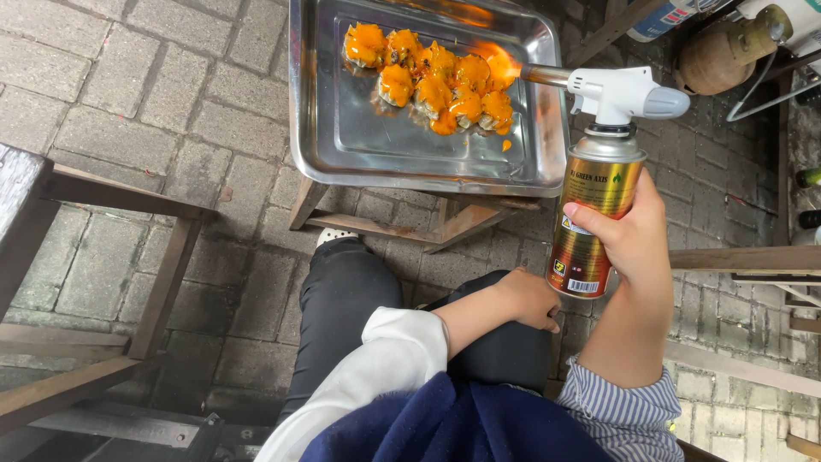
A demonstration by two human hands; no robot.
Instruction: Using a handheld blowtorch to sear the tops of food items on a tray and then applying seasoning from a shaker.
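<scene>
My right hand [629, 244] grips a gold gas canister [593, 218] topped with a white torch head [629, 94]. Its metal nozzle points left and a flame [500, 62] licks the food. Several orange-sauced pieces [432, 81] lie together in a shiny steel tray [342, 137], which rests on a low wooden stand [428, 224]. My left hand [530, 299] rests on my right knee, fingers curled, holding nothing. My legs are in dark trousers [342, 308].
Grey brick paving [154, 77] lies all around. A wooden frame [103, 222] stands at the left. At the right are more wooden rails [744, 257], a brown gas cylinder [718, 56] with a hose, and bottles at the edge.
</scene>
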